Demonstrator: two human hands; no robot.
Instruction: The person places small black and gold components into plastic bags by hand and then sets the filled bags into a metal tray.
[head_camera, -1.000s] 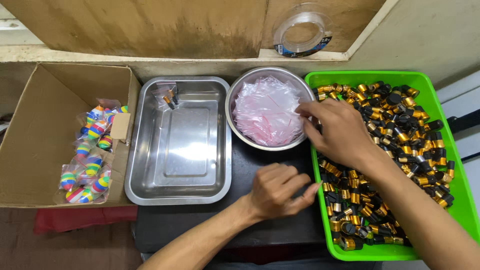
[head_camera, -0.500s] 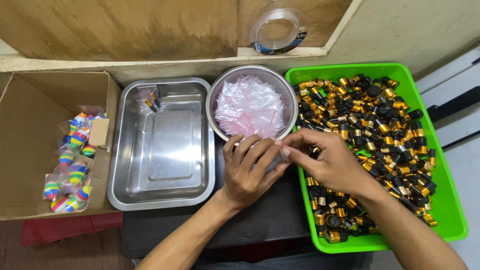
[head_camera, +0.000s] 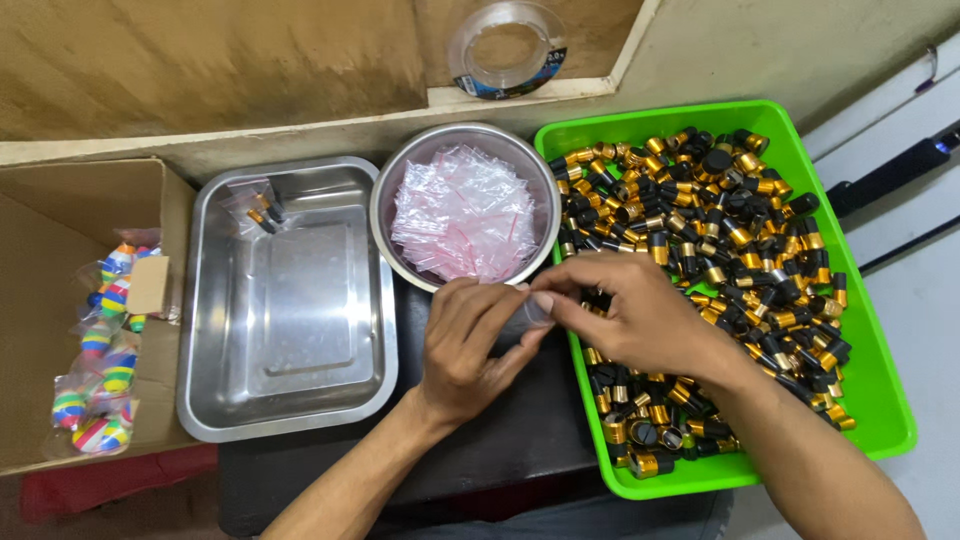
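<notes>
Left hand (head_camera: 468, 345) and right hand (head_camera: 625, 315) meet fingertip to fingertip, both pinched on a small clear bag (head_camera: 534, 312), just below the bowl (head_camera: 400, 170), beside the green tray (head_camera: 880, 390).

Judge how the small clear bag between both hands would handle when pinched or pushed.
The small clear bag looks thin and see-through, so probably floppy and very light. Its glossy film, like the heap in the round steel bowl, may slip between the fingertips.
</notes>
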